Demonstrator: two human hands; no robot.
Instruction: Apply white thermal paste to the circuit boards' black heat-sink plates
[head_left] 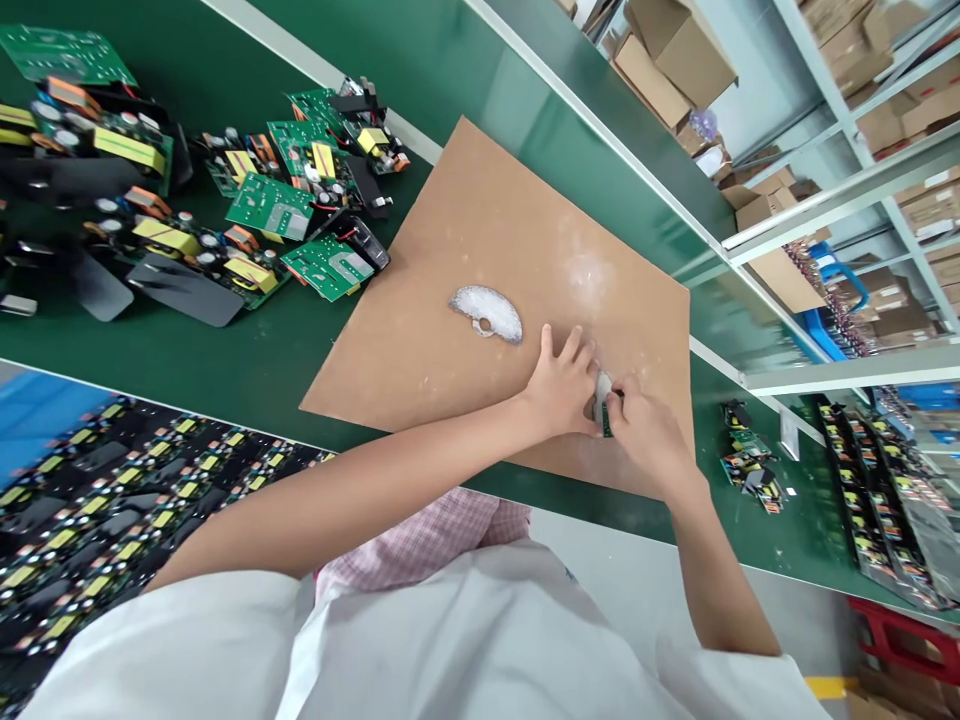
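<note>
My left hand (561, 388) rests on a brown cardboard sheet (420, 370), its fingers spread and its thumb beside a small green circuit board (606, 420). From the other side, my right hand (646, 432) is closed, with thumb and fingers pinched at the board's edge. A whitish-grey piece (601, 388) shows between both hands; its full shape is hidden by the fingers. Farther left on the cardboard lies a half-round, whitish plate (491, 308) with a small ring at its straight edge, apart from both hands.
Circuit boards with yellow transformers (255, 215) are heaped at the left of the green bench (225, 360). A few more boards (752, 458) lie to the right, near a filled black tray (862, 490). Rows of boards (112, 520) stand below left. Cardboard boxes (675, 60) sit beyond the bench.
</note>
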